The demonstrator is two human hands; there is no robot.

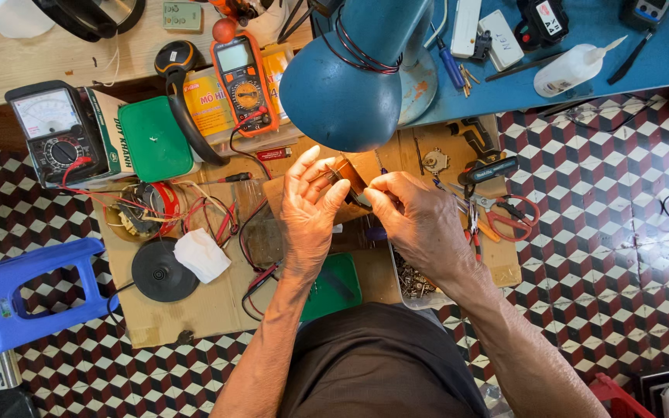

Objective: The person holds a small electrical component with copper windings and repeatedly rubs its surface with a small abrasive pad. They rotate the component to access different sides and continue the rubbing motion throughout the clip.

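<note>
Hands meet under the blue lamp shade (342, 85), above the sheet of cardboard (195, 310) laid on the tiled floor. The left hand (307, 209) cradles a small copper-brown part (348, 172), fingers curled loosely about it, thumb against its near side. The right hand (416, 217) pinches at the same part with thumb and forefinger closed; whether a fine wire or tool sits in that pinch I cannot tell. The part hangs clear of the cardboard, just below the shade.

To do this well, I judge, the left grip should stay steady and the right should work with small motions, keeping the part turned into the lamplight and away from the shade's rim.

Around them: an orange digital meter (243, 81) and an analogue meter (56, 131) stand toward the far-left corner of the cardboard, with a green box (152, 139) between. A coil with red leads (149, 209), a black disc (162, 271) and a white rag (201, 255) lie left of the hands. Red-handled scissors (509, 217) lie to the right, and a tray of small metal bits (412, 282) sits under the right wrist. The red leads trail close to the left forearm and could snag.
</note>
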